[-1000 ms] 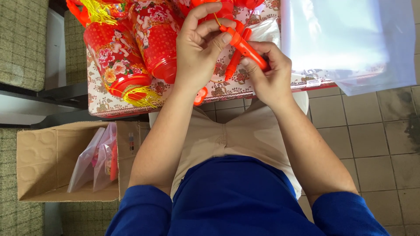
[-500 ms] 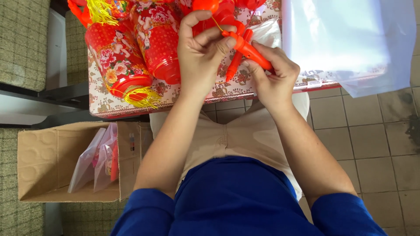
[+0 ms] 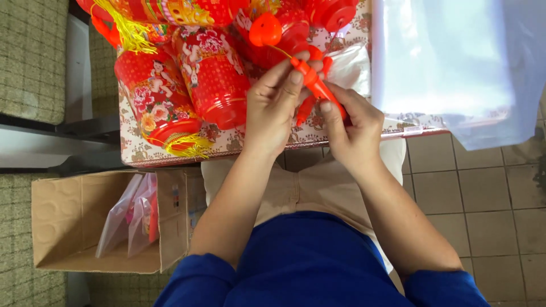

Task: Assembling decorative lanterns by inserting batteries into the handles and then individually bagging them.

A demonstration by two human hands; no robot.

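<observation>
My left hand (image 3: 274,108) and my right hand (image 3: 351,126) both grip a thin orange plastic stick (image 3: 318,86) above a small patterned table (image 3: 239,142). My left fingers pinch its upper end and my right hand wraps its lower end. A thin yellow wire runs from the stick's top to a round orange cap (image 3: 265,29). Red cylindrical lanterns (image 3: 211,77) with flower prints and yellow tassels (image 3: 185,145) lie on the table just left of my hands.
A stack of clear plastic bags (image 3: 455,62) lies at the table's right end. On the floor at the left an open cardboard box (image 3: 62,227) holds bagged items (image 3: 133,219). Beige floor tiles (image 3: 483,187) show at the right, a woven seat (image 3: 31,57) at the far left.
Both hands have stayed on the orange stick, shifting slightly on it. The orange cap on its wire now hangs in view above my left fingers.
</observation>
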